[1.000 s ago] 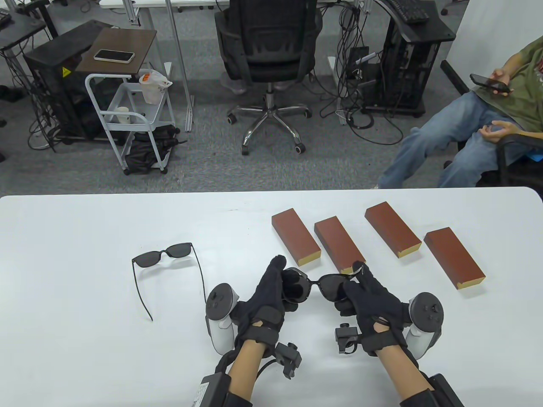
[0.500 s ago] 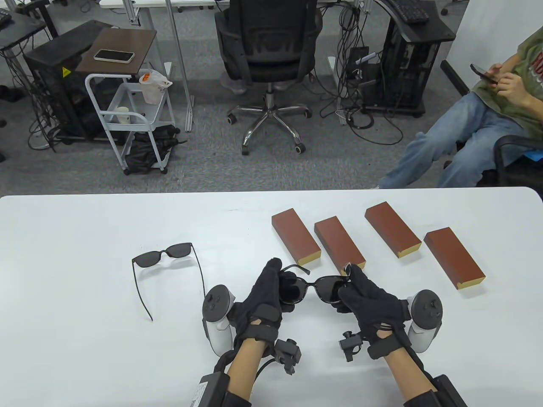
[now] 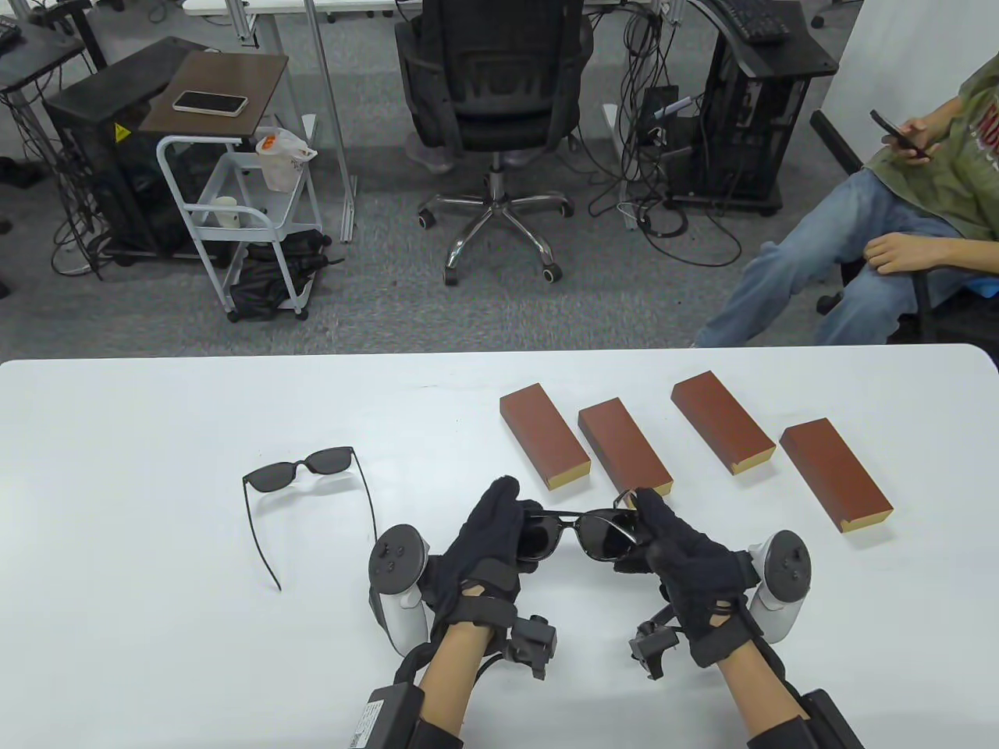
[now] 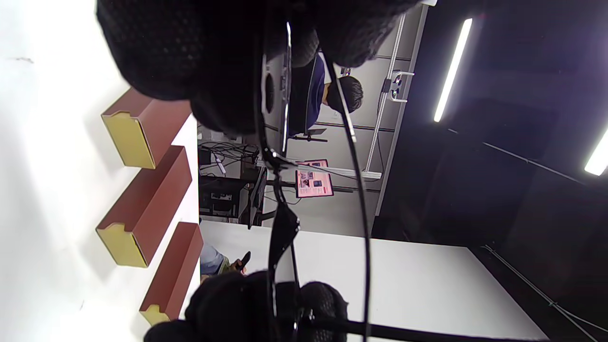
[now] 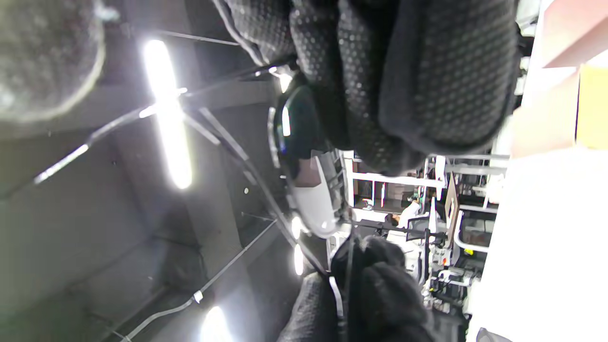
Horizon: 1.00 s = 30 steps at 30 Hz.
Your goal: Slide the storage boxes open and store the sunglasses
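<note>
desk: white rectangular desk point(image 3: 117, 546); everything sits on its right half and near edge.
boxes: four red-brown slide-lid storage boxes with yellow end faces point(image 3: 544, 438), in a row from mid-desk toward the right edge, all closed. None slid open yet.
spare pair: thin black-framed sunglasses point(image 3: 300, 473), temples unfolded, lying left of centre, untouched.
held pair: glossy black sunglasses with dark lenses point(image 3: 581, 532), off the desk, near the front edge, just in front of the second box.
change: over the last second the temples went from swung out to folding in against the frame; one now crosses the lenses. You're collapsing it so it fits a box. Fold looks nearly done.
left hand: your left hand point(image 3: 488, 546) is palm-in, fingers curled round the left lens end, thumb up.
right hand: your right hand point(image 3: 687, 558) grips the right end, fingers curled, index pressing the temple in.
next: probably park the pair and slide a lid. Both hands are busy.
</note>
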{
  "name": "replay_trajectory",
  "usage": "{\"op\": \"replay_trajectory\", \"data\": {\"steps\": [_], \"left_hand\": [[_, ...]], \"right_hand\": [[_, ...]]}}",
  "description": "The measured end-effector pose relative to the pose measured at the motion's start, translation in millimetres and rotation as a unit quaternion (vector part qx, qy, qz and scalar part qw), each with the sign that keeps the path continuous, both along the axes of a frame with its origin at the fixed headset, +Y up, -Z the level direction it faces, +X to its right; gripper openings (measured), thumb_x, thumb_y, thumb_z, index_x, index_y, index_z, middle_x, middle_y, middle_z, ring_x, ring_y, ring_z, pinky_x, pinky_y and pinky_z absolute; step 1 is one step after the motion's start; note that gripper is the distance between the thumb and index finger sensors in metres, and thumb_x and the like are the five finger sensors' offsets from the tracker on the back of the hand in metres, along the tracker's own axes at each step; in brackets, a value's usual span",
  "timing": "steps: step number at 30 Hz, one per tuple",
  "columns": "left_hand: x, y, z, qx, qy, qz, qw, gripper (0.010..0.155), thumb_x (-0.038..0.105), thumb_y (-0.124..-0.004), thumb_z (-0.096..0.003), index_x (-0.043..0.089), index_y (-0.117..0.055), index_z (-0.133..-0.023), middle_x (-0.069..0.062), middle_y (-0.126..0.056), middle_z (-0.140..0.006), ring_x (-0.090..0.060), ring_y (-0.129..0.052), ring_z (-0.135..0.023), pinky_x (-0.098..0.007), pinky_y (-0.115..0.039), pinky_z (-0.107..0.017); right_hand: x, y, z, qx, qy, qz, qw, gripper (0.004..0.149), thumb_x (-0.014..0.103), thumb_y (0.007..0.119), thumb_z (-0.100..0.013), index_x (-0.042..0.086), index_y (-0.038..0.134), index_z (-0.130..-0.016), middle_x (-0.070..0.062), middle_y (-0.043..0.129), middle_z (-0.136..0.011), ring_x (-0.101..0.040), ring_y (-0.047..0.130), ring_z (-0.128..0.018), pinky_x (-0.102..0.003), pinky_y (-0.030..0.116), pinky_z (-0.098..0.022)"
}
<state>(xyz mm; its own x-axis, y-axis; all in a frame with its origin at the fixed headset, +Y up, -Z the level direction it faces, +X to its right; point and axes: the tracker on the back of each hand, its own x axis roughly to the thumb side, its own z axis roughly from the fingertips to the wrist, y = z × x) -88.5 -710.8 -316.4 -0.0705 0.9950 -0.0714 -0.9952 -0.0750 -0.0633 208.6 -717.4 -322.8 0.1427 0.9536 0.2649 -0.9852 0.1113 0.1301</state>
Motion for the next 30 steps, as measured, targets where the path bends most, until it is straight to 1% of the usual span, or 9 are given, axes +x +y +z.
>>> {"op": "replay_trajectory", "data": {"steps": [1, 4, 7, 13, 16, 18, 21, 25, 30], "left_hand": [[0, 0, 0, 0.002, 0.003, -0.004, 1.000, 0.055, 0.037, -0.069, -0.0592, 0.019, -0.059, -0.110, -0.009, -0.084, -0.096, -0.023, -0.098, -0.067, -0.042, -0.087, -0.047], [0, 1, 0, 0.007, 0.009, -0.013, 1.000, 0.054, 0.036, -0.071, -0.0584, 0.020, -0.062, -0.109, -0.009, -0.086, -0.095, -0.022, -0.099, -0.066, -0.042, -0.088, -0.046], [0, 2, 1, 0.020, 0.034, -0.025, 0.999, 0.052, 0.036, -0.074, -0.0563, 0.022, -0.068, -0.106, -0.008, -0.091, -0.090, -0.020, -0.102, -0.062, -0.040, -0.091, -0.044], [1, 1, 2, 0.022, 0.041, -0.027, 0.999, 0.051, 0.035, -0.077, -0.0550, 0.022, -0.072, -0.104, -0.009, -0.093, -0.088, -0.021, -0.104, -0.060, -0.040, -0.092, -0.042], [4, 0, 1, 0.015, 0.025, -0.023, 0.999, 0.051, 0.035, -0.076, -0.0560, 0.021, -0.070, -0.105, -0.009, -0.091, -0.090, -0.022, -0.102, -0.062, -0.041, -0.091, -0.044], [6, -1, 2, 0.012, 0.005, -0.014, 1.000, 0.052, 0.037, -0.072, -0.0578, 0.021, -0.066, -0.107, -0.009, -0.088, -0.093, -0.023, -0.101, -0.066, -0.042, -0.089, -0.046], [11, -3, 2, 0.009, -0.032, 0.018, 0.999, 0.060, 0.047, -0.065, -0.0592, 0.019, -0.057, -0.111, -0.013, -0.081, -0.101, -0.029, -0.095, -0.075, -0.046, -0.084, -0.052], [15, -4, 3, 0.009, -0.065, 0.043, 0.997, 0.067, 0.053, -0.060, -0.0593, 0.018, -0.048, -0.114, -0.015, -0.073, -0.107, -0.033, -0.089, -0.083, -0.049, -0.080, -0.057], [18, -2, 4, 0.020, -0.093, 0.047, 0.994, 0.070, 0.057, -0.058, -0.0588, 0.017, -0.043, -0.115, -0.016, -0.067, -0.111, -0.035, -0.084, -0.089, -0.051, -0.077, -0.060]], "right_hand": [[0, -1, 0, -0.006, -0.004, -0.010, 1.000, 0.077, 0.070, 0.081, -0.029, 0.018, 0.074, -0.086, -0.019, 0.095, -0.072, -0.039, 0.103, -0.052, -0.041, 0.093, -0.035], [2, -2, 0, -0.008, -0.028, 0.002, 1.000, 0.068, 0.067, 0.079, -0.033, 0.020, 0.078, -0.083, -0.016, 0.098, -0.068, -0.037, 0.105, -0.049, -0.040, 0.095, -0.033], [3, -3, 0, -0.014, -0.029, -0.004, 0.999, 0.064, 0.064, 0.078, -0.035, 0.020, 0.081, -0.081, -0.016, 0.099, -0.067, -0.036, 0.106, -0.047, -0.040, 0.095, -0.031], [5, -3, 1, -0.027, -0.049, 0.000, 0.998, 0.055, 0.059, 0.078, -0.038, 0.020, 0.085, -0.076, -0.014, 0.101, -0.062, -0.035, 0.108, -0.043, -0.038, 0.096, -0.028], [7, -4, 2, -0.044, -0.072, -0.002, 0.996, 0.052, 0.056, 0.079, -0.038, 0.020, 0.087, -0.074, -0.014, 0.103, -0.059, -0.034, 0.109, -0.039, -0.038, 0.097, -0.024], [10, -5, 3, -0.056, -0.088, 0.003, 0.995, 0.051, 0.055, 0.080, -0.038, 0.019, 0.088, -0.073, -0.014, 0.104, -0.057, -0.033, 0.109, -0.037, -0.037, 0.097, -0.023], [15, -6, 3, -0.065, -0.106, 0.012, 0.992, 0.050, 0.056, 0.080, -0.038, 0.019, 0.089, -0.072, -0.013, 0.105, -0.056, -0.032, 0.110, -0.035, -0.036, 0.097, -0.022], [20, -6, 3, -0.082, -0.114, 0.010, 0.990, 0.050, 0.056, 0.082, -0.037, 0.020, 0.090, -0.070, -0.012, 0.105, -0.054, -0.032, 0.110, -0.034, -0.036, 0.097, -0.021], [24, -4, 4, -0.087, -0.126, 0.053, 0.987, 0.049, 0.055, 0.087, -0.035, 0.021, 0.091, -0.070, -0.011, 0.105, -0.054, -0.030, 0.110, -0.034, -0.035, 0.097, -0.020]]}}
